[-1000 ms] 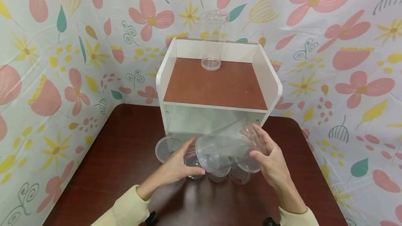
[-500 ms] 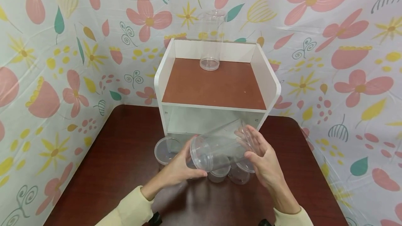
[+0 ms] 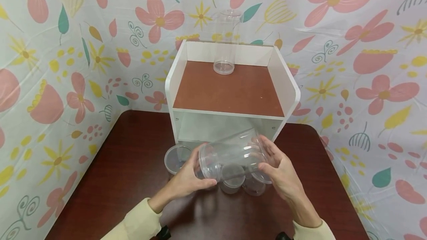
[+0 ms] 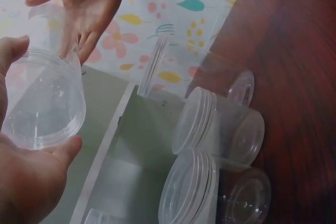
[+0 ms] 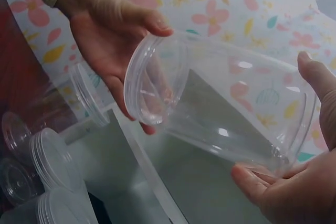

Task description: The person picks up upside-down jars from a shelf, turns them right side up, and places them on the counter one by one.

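A clear plastic jar (image 3: 235,153) lies tilted on its side in the air between both hands, in front of the shelf's lower opening. My left hand (image 3: 186,176) grips its ringed end, thumb below. Around the other end curl the fingers of my right hand (image 3: 283,171). In the left wrist view the jar's round end (image 4: 44,106) faces the camera beside the left hand (image 4: 31,182). The right wrist view shows its see-through wall (image 5: 220,93) from the side. Whether the ringed end bears a lid is hard to tell.
Several clear jars stand on the dark red table (image 3: 133,140) below the held one, among them a wide jar (image 3: 177,158) and a smaller lidded jar (image 3: 232,181). A tall clear jar (image 3: 226,43) stands on the brown top of a white shelf unit (image 3: 287,73). Flowered cloth hangs behind.
Both hands have shifted slightly left with the jar, which now lies closer to level. My left hand has closed further round the ringed end. The jars on the table and shelf stay put.
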{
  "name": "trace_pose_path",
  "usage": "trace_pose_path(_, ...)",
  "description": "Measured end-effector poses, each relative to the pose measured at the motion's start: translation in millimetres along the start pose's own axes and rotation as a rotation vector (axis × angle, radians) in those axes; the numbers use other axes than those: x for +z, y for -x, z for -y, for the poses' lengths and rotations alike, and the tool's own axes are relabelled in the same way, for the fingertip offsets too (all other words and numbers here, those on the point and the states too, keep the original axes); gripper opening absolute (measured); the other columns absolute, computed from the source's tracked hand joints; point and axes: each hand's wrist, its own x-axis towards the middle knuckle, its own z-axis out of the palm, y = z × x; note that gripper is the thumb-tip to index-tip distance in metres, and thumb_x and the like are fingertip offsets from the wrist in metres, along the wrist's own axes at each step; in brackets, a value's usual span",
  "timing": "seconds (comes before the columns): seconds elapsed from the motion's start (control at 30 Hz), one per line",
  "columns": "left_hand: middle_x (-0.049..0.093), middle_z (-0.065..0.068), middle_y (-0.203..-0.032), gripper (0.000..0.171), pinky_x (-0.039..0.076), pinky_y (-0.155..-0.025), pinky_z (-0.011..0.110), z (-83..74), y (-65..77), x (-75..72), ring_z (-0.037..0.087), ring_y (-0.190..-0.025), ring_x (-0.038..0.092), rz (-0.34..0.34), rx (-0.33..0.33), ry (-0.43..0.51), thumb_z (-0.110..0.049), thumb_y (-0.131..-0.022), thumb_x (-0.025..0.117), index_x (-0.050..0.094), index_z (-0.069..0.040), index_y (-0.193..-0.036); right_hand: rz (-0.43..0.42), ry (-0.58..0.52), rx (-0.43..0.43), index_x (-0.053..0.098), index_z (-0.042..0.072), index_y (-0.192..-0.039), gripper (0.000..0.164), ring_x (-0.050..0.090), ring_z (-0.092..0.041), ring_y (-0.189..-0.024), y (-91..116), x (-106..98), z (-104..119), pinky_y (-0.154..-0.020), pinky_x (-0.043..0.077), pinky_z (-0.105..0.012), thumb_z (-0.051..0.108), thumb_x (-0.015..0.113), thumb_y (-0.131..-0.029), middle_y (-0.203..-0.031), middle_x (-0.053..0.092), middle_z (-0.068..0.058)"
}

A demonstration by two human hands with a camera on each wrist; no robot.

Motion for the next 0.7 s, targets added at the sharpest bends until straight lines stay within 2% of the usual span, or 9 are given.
trace_pose_path(0.1, 0.034, 0.015, -0.16, 0.101, 0.04, -0.111, 0.029, -1.5, 1.6, -1.8, 0.032, -0.145, 0.041, -0.012, 0.024, 0.011, -0.007, -0.081, 0.084, 0.021, -0.012, -0.16, 0.003, 0.005, -0.036, 0.03, -0.012, -0.155, 0.073, 0.056, -0.02, -0.134, 0, -4, 0, -0.111, 0.041, -0.027, 0.005, 0.071, -0.098, -0.15, 0.053, -0.012)
trace_pose_path(0.17, 0.032, 0.017, -0.16, 0.1, 0.041, -0.112, 0.032, -2.6, 3.1, -3.5, 0.033, -0.146, 0.04, -0.015, 0.035, 0.029, -0.006, -0.081, 0.084, 0.021, -0.01, -0.159, -0.018, 0.007, -0.069, 0.036, -0.011, -0.153, 0.063, 0.055, -0.021, -0.135, 0, -8, 1, -0.111, 0.042, -0.028, 0.005, 0.067, -0.1, -0.148, 0.055, -0.015)
trace_pose_path(0.23, 0.031, 0.019, -0.161, 0.101, 0.046, -0.108, 0.037, -4.4, 5.0, -5.4, 0.034, -0.145, 0.04, -0.015, 0.036, 0.055, -0.005, -0.082, 0.082, 0.018, -0.01, -0.16, -0.067, 0.018, -0.093, 0.039, -0.012, -0.151, 0.053, 0.055, -0.023, -0.133, -1, -12, 3, -0.109, 0.045, -0.03, 0.003, 0.058, -0.104, -0.145, 0.056, -0.017)
trace_pose_path(0.3, 0.03, 0.022, -0.161, 0.101, 0.048, -0.106, 0.038, -6.4, 7.1, -8.0, 0.035, -0.145, 0.04, -0.023, 0.048, 0.059, -0.005, -0.082, 0.08, 0.017, -0.009, -0.161, -0.176, 0.068, -0.107, 0.042, -0.016, -0.147, 0.045, 0.06, -0.024, -0.125, -4, -15, 6, -0.103, 0.049, -0.03, -0.001, 0.052, -0.106, -0.137, 0.06, -0.019)
trace_pose_path(0.37, 0.03, 0.024, -0.16, 0.101, 0.05, -0.104, 0.039, -8.5, 9.3, -11.4, 0.037, -0.144, 0.041, -0.032, 0.07, 0.064, -0.005, -0.084, 0.079, 0.015, -0.008, -0.162, -0.343, 0.17, -0.099, 0.05, -0.016, -0.14, 0.038, 0.066, -0.021, -0.112, -8, -19, 9, -0.096, 0.053, -0.028, -0.002, 0.053, -0.105, -0.127, 0.066, -0.016)
trace_pose_path(0.47, 0.031, 0.028, -0.159, 0.1, 0.047, -0.106, 0.031, -11.8, 12.7, -17.7, 0.04, -0.144, 0.039, -0.053, 0.114, 0.055, -0.007, -0.086, 0.079, 0.015, -0.006, -0.162, -0.596, 0.382, -0.05, 0.063, -0.008, -0.132, 0.033, 0.067, -0.014, -0.1, -15, -26, 11, -0.09, 0.052, -0.02, 0.003, 0.066, -0.1, -0.116, 0.07, -0.009)
trace_pose_path(0.5, 0.03, 0.029, -0.159, 0.1, 0.046, -0.107, 0.029, -13.6, 14.5, -19.8, 0.041, -0.145, 0.037, -0.067, 0.12, 0.047, -0.007, -0.086, 0.079, 0.013, -0.004, -0.162, -0.649, 0.468, -0.03, 0.065, -0.004, -0.13, 0.033, 0.067, -0.011, -0.099, -17, -29, 11, -0.088, 0.051, -0.018, 0.005, 0.069, -0.099, -0.115, 0.07, -0.008)
trace_pose_path(0.57, 0.029, 0.031, -0.16, 0.101, 0.043, -0.109, 0.027, -17.9, 17.4, -24.4, 0.043, -0.147, 0.034, -0.089, 0.132, 0.027, -0.01, -0.088, 0.08, 0.012, -0.001, -0.162, -0.692, 0.614, -0.007, 0.067, 0.0, -0.131, 0.035, 0.064, -0.008, -0.1, -21, -35, 9, -0.088, 0.049, -0.014, 0.009, 0.072, -0.097, -0.117, 0.069, -0.007)
trace_pose_path(0.7, 0.031, 0.027, -0.16, 0.1, 0.035, -0.114, 0.024, -27.5, 24.2, -34.3, 0.031, -0.148, 0.034, -0.153, 0.142, -0.072, -0.012, -0.087, 0.081, 0.014, 0.002, -0.161, -0.634, 0.825, -0.001, 0.066, -0.001, -0.133, 0.039, 0.062, -0.002, -0.097, -29, -45, 1, -0.083, 0.047, -0.01, 0.013, 0.073, -0.097, -0.119, 0.065, -0.012)
